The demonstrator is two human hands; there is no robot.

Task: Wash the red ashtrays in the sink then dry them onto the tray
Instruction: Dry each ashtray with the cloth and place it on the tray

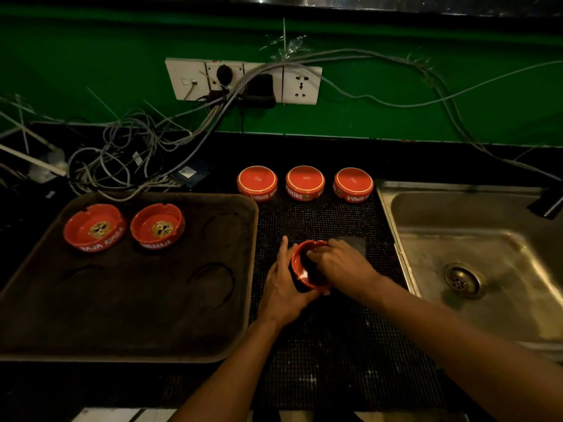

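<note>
I have the left hand (285,287) cupped round the near-left wall of 1 red ashtray (307,266), tilted on its side over the black mat (329,345) on the counter. The right hand (338,261) is pushed into its bowl, fingers bent over what looks like a dark cloth (353,243); I judge that grip pressed on the cloth, drying, though the dim light leaves it uncertain.

What matters next is that the tray (231,330) lies directly to the left of the held ashtray, just beside the left hand, so that hand is the nearer carrier. The sink (457,214) is off to the right.

Count: 6 ashtrays. 2 sit upright on the tray, 3 stand upside down in a row at the back of the mat, 1 is in hand.
</note>
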